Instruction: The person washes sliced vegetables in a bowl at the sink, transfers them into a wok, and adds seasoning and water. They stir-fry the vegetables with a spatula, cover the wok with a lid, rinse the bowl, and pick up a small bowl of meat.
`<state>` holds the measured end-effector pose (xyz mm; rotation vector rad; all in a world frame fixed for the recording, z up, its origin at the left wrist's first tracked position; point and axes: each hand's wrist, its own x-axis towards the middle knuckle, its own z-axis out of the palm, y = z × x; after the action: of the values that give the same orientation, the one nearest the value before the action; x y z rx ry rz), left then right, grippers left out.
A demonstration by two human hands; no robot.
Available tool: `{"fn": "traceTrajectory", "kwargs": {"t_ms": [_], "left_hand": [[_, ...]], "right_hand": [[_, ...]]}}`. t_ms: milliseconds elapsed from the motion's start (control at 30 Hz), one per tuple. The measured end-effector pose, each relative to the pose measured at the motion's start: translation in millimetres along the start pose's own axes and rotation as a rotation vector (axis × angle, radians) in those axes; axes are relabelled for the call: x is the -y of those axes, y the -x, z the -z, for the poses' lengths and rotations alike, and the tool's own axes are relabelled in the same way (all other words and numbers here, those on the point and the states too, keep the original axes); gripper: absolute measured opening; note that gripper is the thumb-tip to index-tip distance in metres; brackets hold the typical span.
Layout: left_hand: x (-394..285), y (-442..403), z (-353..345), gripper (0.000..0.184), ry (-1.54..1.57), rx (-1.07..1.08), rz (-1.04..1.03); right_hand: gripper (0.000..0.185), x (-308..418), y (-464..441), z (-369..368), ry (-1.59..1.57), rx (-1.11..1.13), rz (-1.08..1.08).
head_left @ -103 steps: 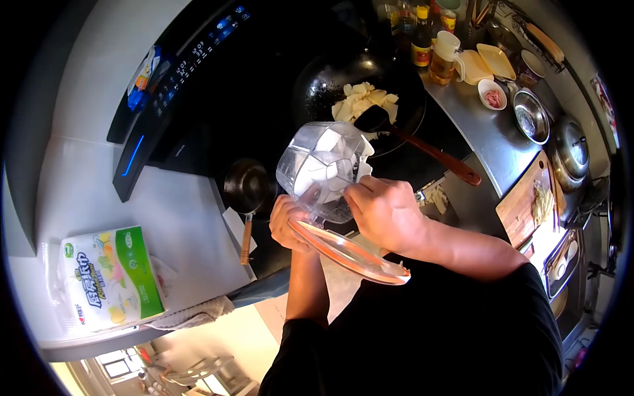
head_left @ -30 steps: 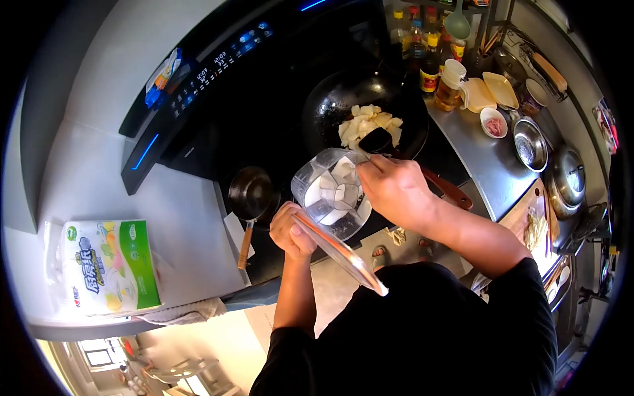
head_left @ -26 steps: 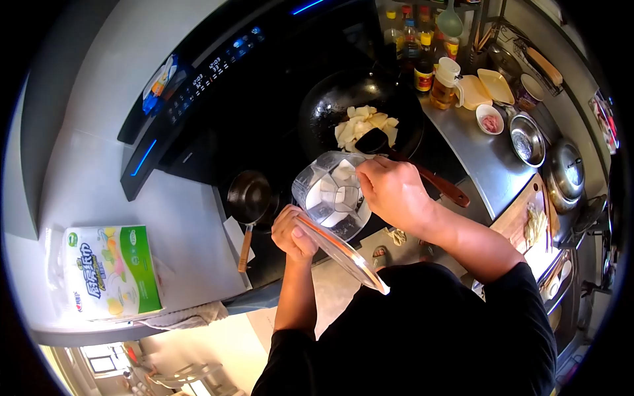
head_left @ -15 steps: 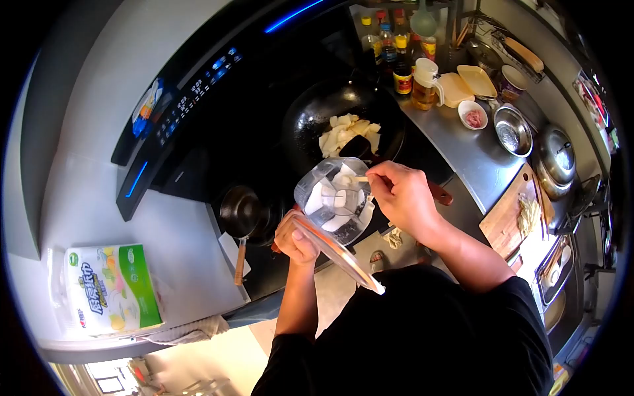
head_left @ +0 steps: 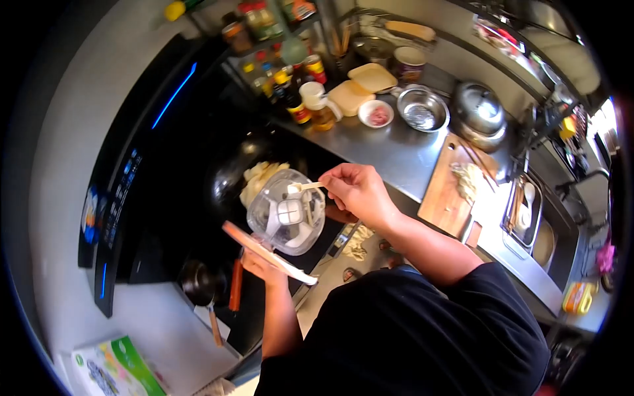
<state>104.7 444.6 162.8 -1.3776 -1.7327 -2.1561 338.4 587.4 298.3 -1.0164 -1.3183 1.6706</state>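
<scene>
My left hand (head_left: 262, 267) is closed around a clear jar (head_left: 264, 228) with white powder at its bottom. The jar's open lid (head_left: 290, 266) stands tilted in front of that hand and hides part of its fingers. Between the fingertips of my right hand (head_left: 360, 195) is the handle of a small pale spoon (head_left: 307, 186). Its bowl, with something white in it, is over the jar's mouth, near the rim. Just beyond the jar, pale sliced food (head_left: 257, 181) lies in a dark wok (head_left: 226, 179), partly hidden by the jar.
A small pan (head_left: 198, 280) stands on the near side of the stove. On the steel counter are an oil jug (head_left: 319, 109), a white bowl of pinkish meat (head_left: 376, 115), a metal bowl (head_left: 422, 109) and a cutting board (head_left: 439, 188) with pale strips. A paper-towel pack (head_left: 115, 369) lies lower left.
My view has turned right, so the stove and counter appear farther left. The spoon has come up from deeper inside the jar towards its rim. Both hands keep their hold.
</scene>
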Motion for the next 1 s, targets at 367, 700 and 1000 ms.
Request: {"fn": "traceTrajectory", "kwargs": {"t_ms": [367,700,1000], "left_hand": [[-13,-12,-52,0.039,0.268,-0.081,0.161],[-18,-2,21,0.016,1.353,-0.018,0.706],[-27,8,51,0.019,1.327,-0.17,0.605]], "right_hand": [[0.015,-3,-101,156,-0.001,-0.402,0.142],[0.016,-115,-225,233,1.133,-0.539,0.568],[0.009,-126,-228,241,1.375,-0.387,0.639]]}}
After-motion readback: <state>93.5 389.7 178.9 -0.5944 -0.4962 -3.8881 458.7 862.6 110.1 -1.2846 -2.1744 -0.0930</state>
